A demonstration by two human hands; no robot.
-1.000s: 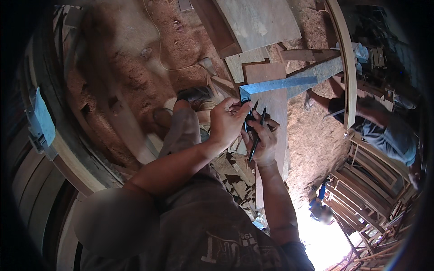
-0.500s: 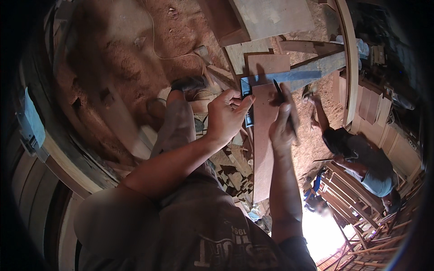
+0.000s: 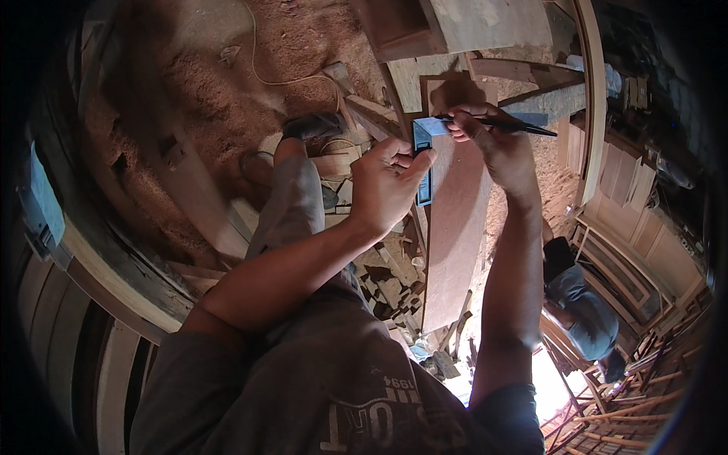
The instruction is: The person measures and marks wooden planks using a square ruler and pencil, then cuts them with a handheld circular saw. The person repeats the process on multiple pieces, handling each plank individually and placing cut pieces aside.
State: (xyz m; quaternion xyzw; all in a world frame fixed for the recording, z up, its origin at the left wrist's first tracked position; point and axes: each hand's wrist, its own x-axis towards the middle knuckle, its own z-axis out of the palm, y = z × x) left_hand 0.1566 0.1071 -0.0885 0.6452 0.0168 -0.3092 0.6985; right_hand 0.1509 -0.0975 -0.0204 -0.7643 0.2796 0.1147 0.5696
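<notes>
A long reddish-brown wooden board (image 3: 455,250) stretches away in front of me. My left hand (image 3: 379,186) grips the stock of a try square (image 3: 424,189), thumb and fingers closed on it, along the board's left edge. The square's shiny blade (image 3: 435,127) lies across the board, partly hidden beneath my right hand (image 3: 504,155). Pinched in that hand is a slim dark pencil (image 3: 537,129), its blunt end pointing right and its tip at the blade, close to the square's corner. Whether the tip touches the wood I cannot tell.
Stacked panels (image 3: 493,30) lie beyond the board. Wood offcuts (image 3: 390,292) litter the ground below it, and a thin cable (image 3: 284,81) crosses the sawdust-covered floor (image 3: 205,68). At right, another person (image 3: 584,303) bends near stacked timber frames (image 3: 618,265).
My right hand has moved up and away along the board, and the pencil has swung from upright to nearly level, its tip now at the square. The other person has shifted toward me.
</notes>
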